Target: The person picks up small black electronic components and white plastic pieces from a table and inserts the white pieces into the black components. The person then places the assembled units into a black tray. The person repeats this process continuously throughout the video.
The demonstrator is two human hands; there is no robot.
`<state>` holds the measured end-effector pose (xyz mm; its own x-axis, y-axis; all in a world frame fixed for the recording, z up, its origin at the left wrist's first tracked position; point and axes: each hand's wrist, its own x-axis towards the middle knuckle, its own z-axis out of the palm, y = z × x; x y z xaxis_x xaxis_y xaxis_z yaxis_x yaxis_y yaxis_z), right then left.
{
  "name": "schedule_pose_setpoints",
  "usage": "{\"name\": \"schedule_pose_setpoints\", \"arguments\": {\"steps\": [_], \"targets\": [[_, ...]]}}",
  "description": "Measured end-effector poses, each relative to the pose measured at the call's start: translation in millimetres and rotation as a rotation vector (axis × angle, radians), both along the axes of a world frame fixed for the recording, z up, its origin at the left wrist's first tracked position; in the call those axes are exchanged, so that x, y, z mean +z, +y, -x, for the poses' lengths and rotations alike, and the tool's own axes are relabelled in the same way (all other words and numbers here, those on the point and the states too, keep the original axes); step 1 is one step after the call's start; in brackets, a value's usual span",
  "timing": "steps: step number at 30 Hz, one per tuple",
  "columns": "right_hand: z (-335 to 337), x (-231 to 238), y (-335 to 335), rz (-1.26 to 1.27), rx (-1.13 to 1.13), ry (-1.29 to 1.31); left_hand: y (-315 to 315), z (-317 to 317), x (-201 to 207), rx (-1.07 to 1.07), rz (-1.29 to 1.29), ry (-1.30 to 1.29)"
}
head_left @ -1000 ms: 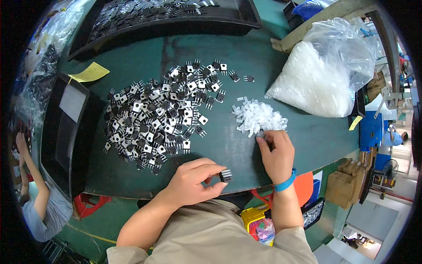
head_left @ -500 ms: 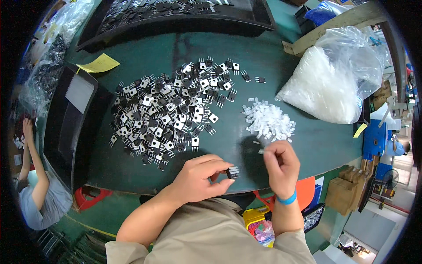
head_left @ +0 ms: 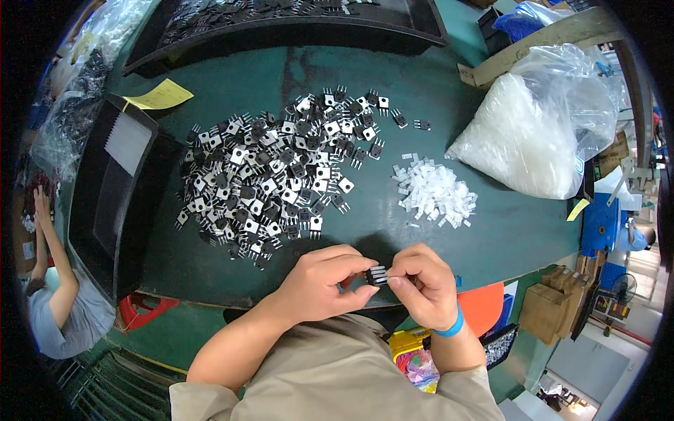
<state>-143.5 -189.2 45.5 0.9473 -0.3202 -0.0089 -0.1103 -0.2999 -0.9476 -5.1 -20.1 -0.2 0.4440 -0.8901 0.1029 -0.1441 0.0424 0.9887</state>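
Observation:
My left hand (head_left: 326, 284) pinches a short stack of black transistors (head_left: 375, 275) between thumb and fingertips, close to the table's front edge. The metal legs of the stack point right. My right hand (head_left: 425, 284), with a blue band at its wrist, is closed in a pinch right at those legs; whatever is between its fingertips is hidden. Beyond the left hand lies a wide heap of loose transistors (head_left: 270, 175), black with silvery metal backs. A smaller pile of small whitish translucent pieces (head_left: 434, 193) lies beyond the right hand.
A large clear bag of white pieces (head_left: 523, 133) rests at the right. Black trays stand at the left (head_left: 105, 210) and far side (head_left: 295, 45), the far one holding more transistors. A yellow slip (head_left: 160, 95) hangs over the left tray. Another person (head_left: 67, 302) sits at far left.
My right hand has moved left from beside the whitish pile to the legs of the stack. My left hand keeps its hold, almost in the same place.

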Motion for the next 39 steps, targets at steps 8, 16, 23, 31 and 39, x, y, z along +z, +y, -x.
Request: {"name": "schedule_pose_setpoints", "arguments": {"steps": [8, 16, 23, 31, 39], "targets": [[4.2, 7.2, -3.0, 0.224, 0.075, -0.115, -0.9, 2.1, -2.4, 0.027, 0.011, -0.022], [-4.1, -17.4, -27.2, 0.575, -0.344, 0.122, -2.6, 1.9, -0.3, 0.026, 0.039, -0.027], [-12.7, -14.2, -25.0, 0.481, -0.231, 0.138, -2.3, 0.7, 1.8, 0.029, 0.014, -0.016], [-6.8, 25.1, -8.3, 0.287, 0.104, 0.039, -2.1, 1.4, 3.1, 0.034, -0.011, -0.017], [-10.3, 25.9, -6.3, 0.363, 0.134, 0.041, -2.4, 2.6, 0.7, 0.041, -0.018, -0.052]]}}
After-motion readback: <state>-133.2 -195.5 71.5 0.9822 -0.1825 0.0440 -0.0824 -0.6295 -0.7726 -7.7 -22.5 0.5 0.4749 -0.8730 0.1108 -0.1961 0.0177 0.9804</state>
